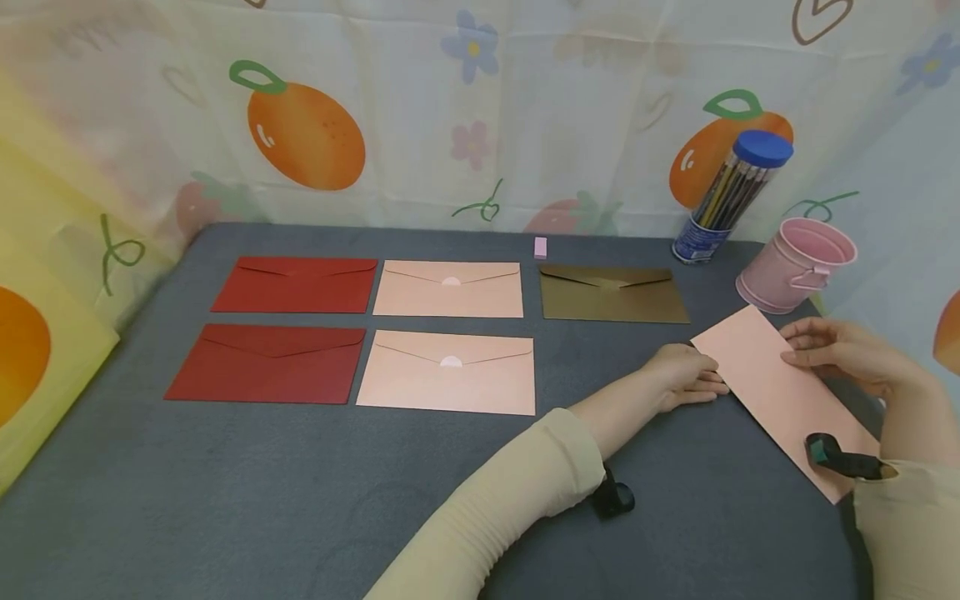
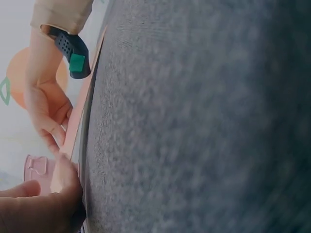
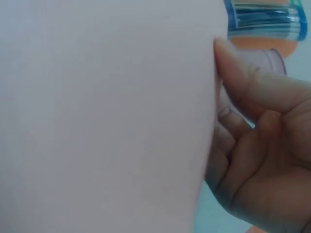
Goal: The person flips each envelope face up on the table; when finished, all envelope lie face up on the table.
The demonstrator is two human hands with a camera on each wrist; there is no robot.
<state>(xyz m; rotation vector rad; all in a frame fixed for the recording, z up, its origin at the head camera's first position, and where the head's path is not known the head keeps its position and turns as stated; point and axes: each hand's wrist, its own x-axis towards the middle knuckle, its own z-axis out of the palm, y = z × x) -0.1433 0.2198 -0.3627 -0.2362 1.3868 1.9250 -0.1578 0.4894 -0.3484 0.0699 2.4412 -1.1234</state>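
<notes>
A pink envelope (image 1: 780, 392) lies slantwise at the right of the table, plain side up, its right side raised a little. My right hand (image 1: 847, 354) pinches its right long edge, thumb on top and fingers beneath; the right wrist view shows this thumb (image 3: 238, 68) at the edge. At the opposite edge my left hand (image 1: 686, 379) holds the envelope near its upper left corner, fingers low by the tabletop. Nearest to the left hand is a gold envelope (image 1: 615, 304), flap side up. Two pink envelopes (image 1: 446, 379) and two red envelopes (image 1: 266, 371) lie in rows farther left.
Behind the right hand stands a pink bucket (image 1: 787, 267). Beside it a blue-lidded tube of pencils (image 1: 731, 196) leans at the back edge. A small pink block (image 1: 540, 247) sits behind the gold envelope. Patterned cloth (image 1: 420, 125) hangs behind the grey table (image 1: 300, 492).
</notes>
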